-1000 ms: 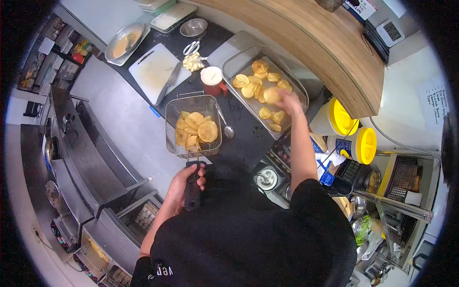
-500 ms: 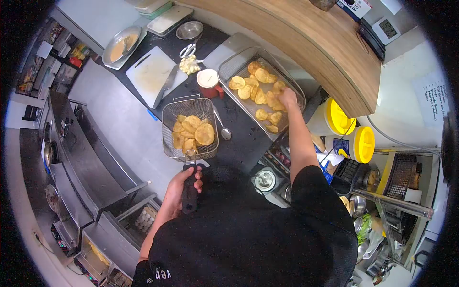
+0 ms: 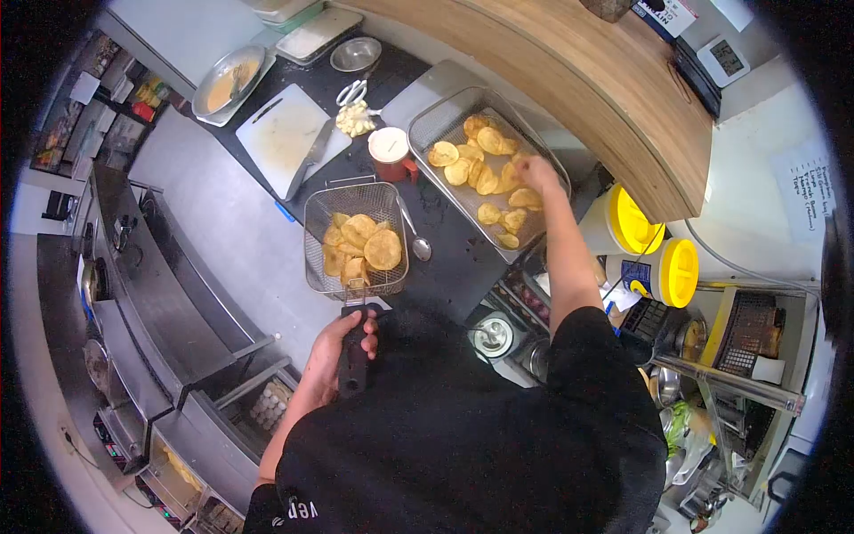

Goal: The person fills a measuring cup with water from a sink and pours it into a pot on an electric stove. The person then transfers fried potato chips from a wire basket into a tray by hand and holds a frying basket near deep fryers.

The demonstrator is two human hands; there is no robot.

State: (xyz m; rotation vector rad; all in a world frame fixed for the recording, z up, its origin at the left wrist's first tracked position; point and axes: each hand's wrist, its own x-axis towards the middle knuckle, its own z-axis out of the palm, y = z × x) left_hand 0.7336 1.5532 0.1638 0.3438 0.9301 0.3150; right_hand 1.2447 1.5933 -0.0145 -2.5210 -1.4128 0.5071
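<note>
My left hand is wrapped round the black handle of a wire fry basket. Several golden potato chips lie heaped inside this basket on the dark counter. Over the right side of a shallow mesh-sided metal tray, my right hand reaches down with its fingers bent together. More potato chips are spread across the tray, some right under the fingertips. Whether a chip is pinched there is too small and partly hidden to make out.
Between basket and tray lie a spoon and a red mug with a white top. Behind are a knife on a white cutting board, scissors and a metal bowl. A wooden ledge overhangs the tray.
My right hand has moved slightly up and left over the tray, uncovering chips near the tray's right side. The left hand still holds the basket in the same place.
</note>
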